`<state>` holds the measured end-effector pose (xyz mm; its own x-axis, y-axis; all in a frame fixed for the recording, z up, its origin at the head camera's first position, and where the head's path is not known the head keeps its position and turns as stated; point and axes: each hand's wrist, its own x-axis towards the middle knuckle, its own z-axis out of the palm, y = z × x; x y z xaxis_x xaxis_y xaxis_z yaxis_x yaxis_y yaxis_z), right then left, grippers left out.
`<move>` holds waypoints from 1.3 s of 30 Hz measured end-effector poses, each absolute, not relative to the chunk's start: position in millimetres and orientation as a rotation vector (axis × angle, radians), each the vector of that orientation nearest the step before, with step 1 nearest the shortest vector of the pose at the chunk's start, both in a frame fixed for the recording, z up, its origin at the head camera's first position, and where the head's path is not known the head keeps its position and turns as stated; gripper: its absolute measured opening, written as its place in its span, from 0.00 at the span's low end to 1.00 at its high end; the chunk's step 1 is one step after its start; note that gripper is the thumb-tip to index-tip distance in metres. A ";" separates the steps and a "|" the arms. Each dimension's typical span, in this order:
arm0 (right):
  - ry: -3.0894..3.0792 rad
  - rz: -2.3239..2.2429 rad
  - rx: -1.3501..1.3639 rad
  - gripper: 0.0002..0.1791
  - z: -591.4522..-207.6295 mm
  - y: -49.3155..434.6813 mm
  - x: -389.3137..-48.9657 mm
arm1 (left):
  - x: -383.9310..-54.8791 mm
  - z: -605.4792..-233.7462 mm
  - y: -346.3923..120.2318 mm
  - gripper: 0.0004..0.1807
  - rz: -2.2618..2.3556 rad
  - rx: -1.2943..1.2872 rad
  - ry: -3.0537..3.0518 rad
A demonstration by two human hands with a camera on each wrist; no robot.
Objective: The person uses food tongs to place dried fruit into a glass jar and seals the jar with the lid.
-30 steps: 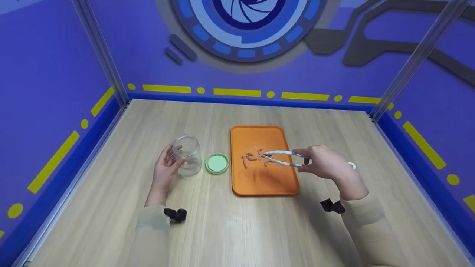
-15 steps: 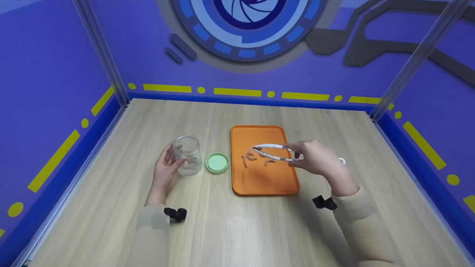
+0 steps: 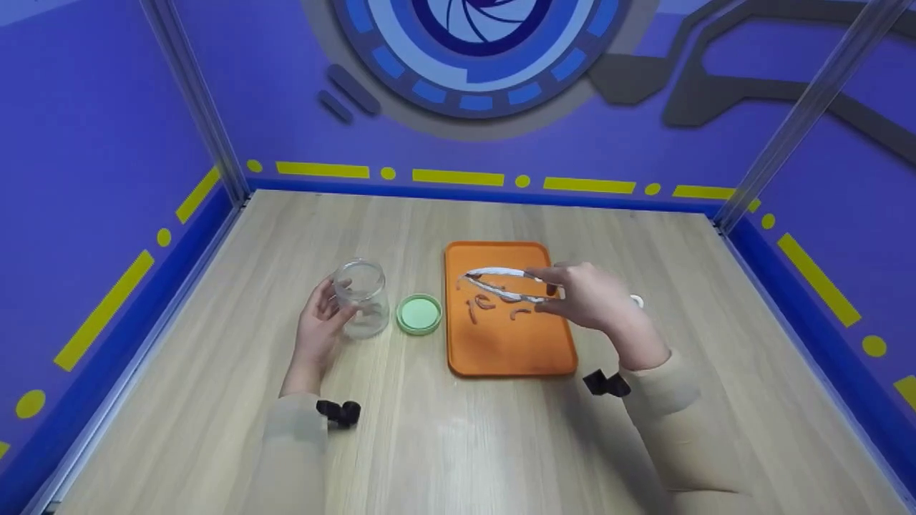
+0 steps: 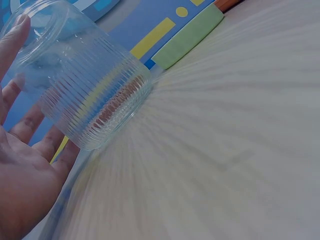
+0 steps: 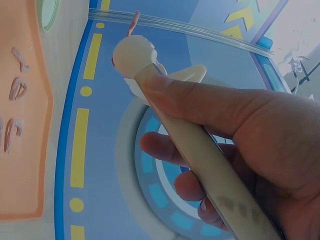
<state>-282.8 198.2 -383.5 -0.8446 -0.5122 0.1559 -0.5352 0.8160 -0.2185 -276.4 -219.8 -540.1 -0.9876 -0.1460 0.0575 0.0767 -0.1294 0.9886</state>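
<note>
My left hand (image 3: 320, 340) holds a clear glass jar (image 3: 366, 318), thumb at the near side and fingers round the left. The jar stands upright and open-topped on the table, ribbed in the left wrist view. My right hand (image 3: 588, 297) grips white tongs (image 3: 499, 271) above the orange tray (image 3: 512, 354). A small reddish-brown strip (image 5: 133, 23) sticks out from the tongs' tip in the right wrist view. Several similar curled strips (image 3: 520, 313) lie on the tray. Between jar and tray, a pale green round lid (image 3: 419, 315) lies on the table.
The wooden table (image 3: 422, 443) is bounded by blue-purple panels (image 3: 458, 154) at the back and both sides. The tray's raised rim (image 3: 447, 322) sits close to the lid's right side.
My right hand has moved left and slightly away from me, carrying the tongs and a strip toward the tray's left edge. The left hand and jar have stayed put.
</note>
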 end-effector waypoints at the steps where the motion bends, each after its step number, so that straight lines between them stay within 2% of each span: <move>1: -2.914 0.404 0.839 0.29 -382.8 196.1 -282.8 | -276.4 -540.0 -219.9 0.41 -2.255 0.081 -1.969; 24: -2.786 0.420 1.062 0.31 -373.3 132.8 -295.1 | -275.8 -537.7 -219.1 0.42 -2.308 0.118 -1.940; 39: -2.837 0.415 1.087 0.32 -367.1 82.1 -302.6 | -278.7 -539.8 -219.9 0.40 -2.229 0.085 -1.988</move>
